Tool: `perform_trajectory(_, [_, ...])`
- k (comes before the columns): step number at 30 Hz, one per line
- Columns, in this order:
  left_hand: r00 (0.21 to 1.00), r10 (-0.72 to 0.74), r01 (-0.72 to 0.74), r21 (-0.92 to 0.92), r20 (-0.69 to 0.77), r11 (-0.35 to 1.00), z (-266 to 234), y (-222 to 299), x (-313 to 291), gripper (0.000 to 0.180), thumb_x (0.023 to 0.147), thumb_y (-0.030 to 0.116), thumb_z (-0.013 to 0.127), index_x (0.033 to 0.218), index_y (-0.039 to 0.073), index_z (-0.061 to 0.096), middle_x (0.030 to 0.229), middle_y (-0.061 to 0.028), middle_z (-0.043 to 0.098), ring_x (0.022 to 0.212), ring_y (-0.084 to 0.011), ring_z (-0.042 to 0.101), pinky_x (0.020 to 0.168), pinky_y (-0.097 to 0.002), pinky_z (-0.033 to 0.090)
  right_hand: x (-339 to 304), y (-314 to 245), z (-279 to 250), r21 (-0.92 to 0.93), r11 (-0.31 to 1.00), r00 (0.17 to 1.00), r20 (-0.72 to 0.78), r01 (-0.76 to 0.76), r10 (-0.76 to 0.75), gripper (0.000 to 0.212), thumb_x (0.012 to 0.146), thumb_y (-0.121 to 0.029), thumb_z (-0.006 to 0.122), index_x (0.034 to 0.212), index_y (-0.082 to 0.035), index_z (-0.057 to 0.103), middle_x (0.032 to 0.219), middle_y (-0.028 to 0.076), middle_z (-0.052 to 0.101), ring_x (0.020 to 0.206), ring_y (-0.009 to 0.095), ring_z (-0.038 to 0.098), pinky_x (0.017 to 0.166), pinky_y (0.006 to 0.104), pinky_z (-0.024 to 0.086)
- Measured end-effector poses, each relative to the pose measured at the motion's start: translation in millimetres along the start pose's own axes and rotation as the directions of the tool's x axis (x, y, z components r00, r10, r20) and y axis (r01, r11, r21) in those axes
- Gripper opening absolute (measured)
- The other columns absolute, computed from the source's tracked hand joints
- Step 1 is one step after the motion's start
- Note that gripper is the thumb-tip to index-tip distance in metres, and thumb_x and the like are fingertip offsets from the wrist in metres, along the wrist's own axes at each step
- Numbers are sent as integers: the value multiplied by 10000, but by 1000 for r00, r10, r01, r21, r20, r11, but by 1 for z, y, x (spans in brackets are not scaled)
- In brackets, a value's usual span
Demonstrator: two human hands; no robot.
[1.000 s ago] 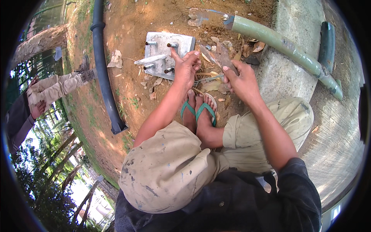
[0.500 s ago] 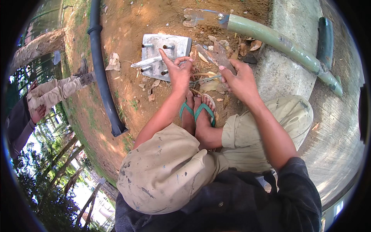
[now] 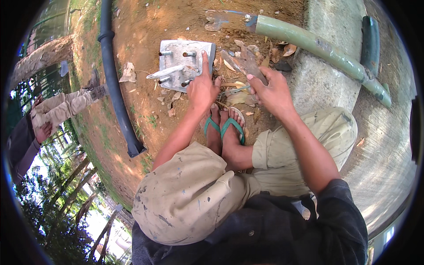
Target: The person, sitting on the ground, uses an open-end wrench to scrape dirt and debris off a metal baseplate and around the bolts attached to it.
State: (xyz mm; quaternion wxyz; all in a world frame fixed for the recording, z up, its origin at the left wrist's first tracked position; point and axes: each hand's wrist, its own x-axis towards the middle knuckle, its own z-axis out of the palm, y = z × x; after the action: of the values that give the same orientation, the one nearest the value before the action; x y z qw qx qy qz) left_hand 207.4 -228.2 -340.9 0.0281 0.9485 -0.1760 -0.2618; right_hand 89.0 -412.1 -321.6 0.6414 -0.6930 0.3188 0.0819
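Observation:
A grey, squarish plate (image 3: 176, 61) lies on the soil, with several short metal studs standing up from it. Across its left side rests a pale, stick-like piece (image 3: 166, 72). My left hand (image 3: 203, 90) is at the plate's near right edge, index finger stretched over the surface and thumb apart; its other fingers are partly hidden. Whether the fingertip touches the plate I cannot tell. In my right hand (image 3: 273, 92) is a flat, rusty scraper-like piece (image 3: 245, 64), pinched between thumb and fingers. It points up and left, beside the plate's right edge.
A long dark pipe (image 3: 114, 79) lies on the left. A greenish pipe (image 3: 316, 44) crosses the concrete kerb (image 3: 329, 79) at the right. Dry leaves (image 3: 238, 98) are scattered before my sandalled feet (image 3: 232, 128). Another person (image 3: 57, 106) is at the far left.
My left hand has turned, its index finger swinging from the middle of the plate toward its right side. The right hand has shifted slightly, still holding the flat rusty piece.

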Motion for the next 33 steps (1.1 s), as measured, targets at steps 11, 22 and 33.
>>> perform_trajectory(11, [992, 84, -126, 596, 99, 793, -25, -13, 38, 890, 935, 492, 699, 1600, 28, 332, 863, -170, 768, 814, -345, 771, 676, -482, 600, -4, -6, -5, 6, 999, 999, 26, -35, 35, 390, 929, -330, 671, 1058, 37, 699, 859, 276, 698, 830, 449, 685, 780, 479, 519])
perform_trajectory(22, [985, 143, -170, 651, 95, 740, -33, -14, 36, 700, 971, 476, 655, 1539, 103, 486, 846, -138, 765, 783, -321, 766, 664, -448, 597, -2, 2, -3, 35, 999, 1000, -1, -31, 31, 390, 925, -326, 674, 973, 61, 668, 807, 274, 667, 779, 440, 653, 759, 483, 500])
perform_trajectory(33, [898, 213, -45, 400, -386, 915, -176, -93, 28, 559, 1042, 193, 552, 1571, 334, 439, 965, -150, 737, 770, -355, 711, 666, -476, 559, -3, -8, -10, 114, 988, 995, 3, -99, 100, 324, 956, -283, 664, 912, 38, 658, 688, 126, 669, 646, 211, 647, 664, 395, 497])
